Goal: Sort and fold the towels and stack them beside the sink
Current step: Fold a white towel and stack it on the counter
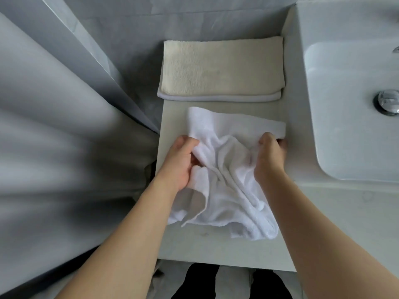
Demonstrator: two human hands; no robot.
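Note:
A crumpled white towel (228,169) lies on the pale counter (172,117) left of the sink. My left hand (180,162) grips its left edge, fingers curled into the cloth. My right hand (271,154) grips the right edge near the far corner. The far part of the towel lies flatter, while the near part is bunched with a corner turned over. Behind it, a folded cream towel (220,65) with a white trim lies flat against the wall.
The white sink basin (345,104) with a chrome drain plug (388,102) is on the right. A grey curtain (54,137) hangs at the left. The counter's front edge is near my body, with the floor and dark shoes below.

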